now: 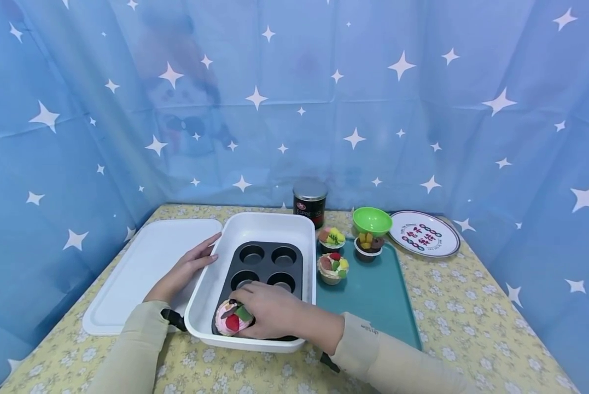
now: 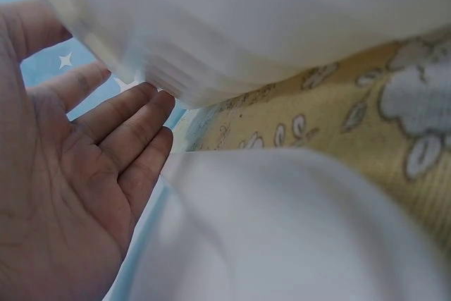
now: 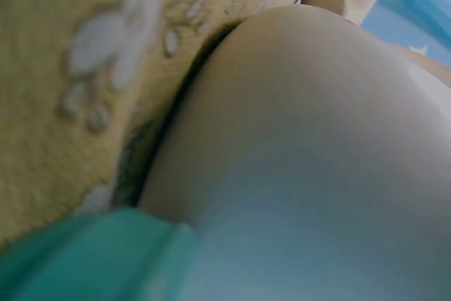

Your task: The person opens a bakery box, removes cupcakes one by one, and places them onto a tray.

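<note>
My right hand (image 1: 274,309) reaches into a white rectangular bin (image 1: 269,224) and grips a toy cupcake (image 1: 223,316) with pink frosting and a red berry. The cupcake is at the near left cup of a dark muffin pan (image 1: 267,268) lying in the bin. Its base is hidden by frosting and fingers. My left hand (image 1: 186,268) is at the bin's left side, fingers extended. In the left wrist view its fingertips (image 2: 163,101) meet the bin's outer wall (image 2: 232,40). The right wrist view shows the bin's side (image 3: 303,153), not the hand.
Left of the bin lies a white lid (image 1: 122,273). On the right, a teal tray (image 1: 373,306) bears a cupcake (image 1: 332,268), a second cupcake (image 1: 331,239) and a chocolate one (image 1: 368,246). Behind are an espresso tin (image 1: 310,202), green bowl (image 1: 373,220) and white plate (image 1: 447,243).
</note>
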Available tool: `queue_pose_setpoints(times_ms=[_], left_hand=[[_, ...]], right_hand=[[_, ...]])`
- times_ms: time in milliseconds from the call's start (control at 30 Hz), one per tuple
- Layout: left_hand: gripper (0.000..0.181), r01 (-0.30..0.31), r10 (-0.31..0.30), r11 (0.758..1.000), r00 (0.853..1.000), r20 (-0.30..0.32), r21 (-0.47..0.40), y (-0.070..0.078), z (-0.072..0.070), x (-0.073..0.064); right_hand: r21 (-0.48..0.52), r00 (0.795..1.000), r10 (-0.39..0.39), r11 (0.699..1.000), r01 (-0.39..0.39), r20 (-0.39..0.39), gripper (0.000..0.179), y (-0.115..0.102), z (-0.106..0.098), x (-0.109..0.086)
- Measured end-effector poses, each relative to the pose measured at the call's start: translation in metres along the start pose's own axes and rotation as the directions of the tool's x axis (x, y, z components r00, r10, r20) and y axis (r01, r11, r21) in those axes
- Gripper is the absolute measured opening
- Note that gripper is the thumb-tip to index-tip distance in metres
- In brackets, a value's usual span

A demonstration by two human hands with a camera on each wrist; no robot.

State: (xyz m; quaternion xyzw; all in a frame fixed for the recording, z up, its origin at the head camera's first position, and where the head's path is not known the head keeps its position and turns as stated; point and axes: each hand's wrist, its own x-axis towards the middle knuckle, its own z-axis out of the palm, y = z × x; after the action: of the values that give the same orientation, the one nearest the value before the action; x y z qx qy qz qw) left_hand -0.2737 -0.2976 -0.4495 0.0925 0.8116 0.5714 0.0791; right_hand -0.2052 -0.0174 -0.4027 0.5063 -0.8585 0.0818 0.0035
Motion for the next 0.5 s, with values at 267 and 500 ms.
queue_pose_setpoints(times_ms=[267,500], left_hand=[[0.061,-0.016,0.016,1.000,1.000,0.002,-0.004,0.0000,0.0002,0.0003],[0.060,-0.020,0.020,1.000,1.000,0.004,-0.007,0.0001,-0.0002,0.0003]], right_hand=[[0.006,1.000,0.001,1.000,-0.001,0.009,0.065,0.0005,-0.0013,-0.0003],[-0.045,1.000,-0.019,0.999,0.019,-0.005,0.066,-0.0003,-0.0029,-0.0018]])
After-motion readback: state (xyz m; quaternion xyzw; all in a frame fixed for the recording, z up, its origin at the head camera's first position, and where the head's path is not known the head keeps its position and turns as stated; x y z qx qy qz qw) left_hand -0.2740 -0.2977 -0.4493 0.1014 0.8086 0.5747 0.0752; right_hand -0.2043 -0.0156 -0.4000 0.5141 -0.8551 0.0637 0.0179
